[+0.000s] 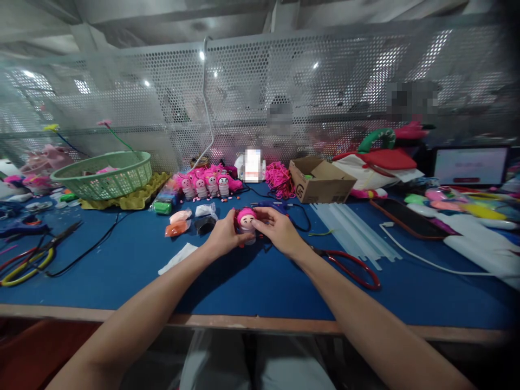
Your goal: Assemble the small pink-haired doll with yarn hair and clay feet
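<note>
A small doll (247, 221) with pink hair, a pale face with dark eyes and brows, and a whitish body is held over the middle of the blue table. My left hand (227, 234) grips it from the left, the thumb across its body. On the other side, my right hand (276, 227) closes its fingers against the doll's head and cheek. Whether a tiny part sits between those right fingertips is hidden. Left of my hands lie small packets of orange clay (177, 228) and black clay (205, 224). Behind stand several similar pink-haired dolls (212, 186).
Red-handled scissors (353, 268) and pale blue strips (353, 233) lie to the right, near a dark phone (410, 218). A cardboard box (320, 181) and pink yarn (279, 180) stand behind. At left are a green basket (105, 179) and yellow-handled pliers (44, 260).
</note>
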### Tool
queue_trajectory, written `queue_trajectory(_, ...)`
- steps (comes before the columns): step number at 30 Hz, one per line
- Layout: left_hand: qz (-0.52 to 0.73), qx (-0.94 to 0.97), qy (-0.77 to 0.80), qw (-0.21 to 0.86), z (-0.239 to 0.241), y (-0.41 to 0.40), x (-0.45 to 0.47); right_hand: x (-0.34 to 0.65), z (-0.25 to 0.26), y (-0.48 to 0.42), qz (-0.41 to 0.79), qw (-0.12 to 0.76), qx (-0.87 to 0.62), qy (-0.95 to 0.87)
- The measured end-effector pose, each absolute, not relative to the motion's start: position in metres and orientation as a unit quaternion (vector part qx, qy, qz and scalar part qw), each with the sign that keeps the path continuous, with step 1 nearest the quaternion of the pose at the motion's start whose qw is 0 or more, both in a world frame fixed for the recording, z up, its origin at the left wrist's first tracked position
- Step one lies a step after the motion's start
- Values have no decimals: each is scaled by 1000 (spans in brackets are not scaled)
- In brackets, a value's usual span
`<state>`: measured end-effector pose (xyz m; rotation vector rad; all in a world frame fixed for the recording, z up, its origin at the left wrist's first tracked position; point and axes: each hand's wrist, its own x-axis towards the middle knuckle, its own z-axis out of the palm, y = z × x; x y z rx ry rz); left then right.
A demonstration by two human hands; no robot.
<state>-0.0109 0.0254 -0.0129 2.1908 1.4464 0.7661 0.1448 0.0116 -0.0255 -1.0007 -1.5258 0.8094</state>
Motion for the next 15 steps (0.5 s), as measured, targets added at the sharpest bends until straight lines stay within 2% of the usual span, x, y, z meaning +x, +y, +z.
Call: queue_trajectory(15,273,786,513,212,-11,24,-11,145,-23,10,351,544,-430,-630)
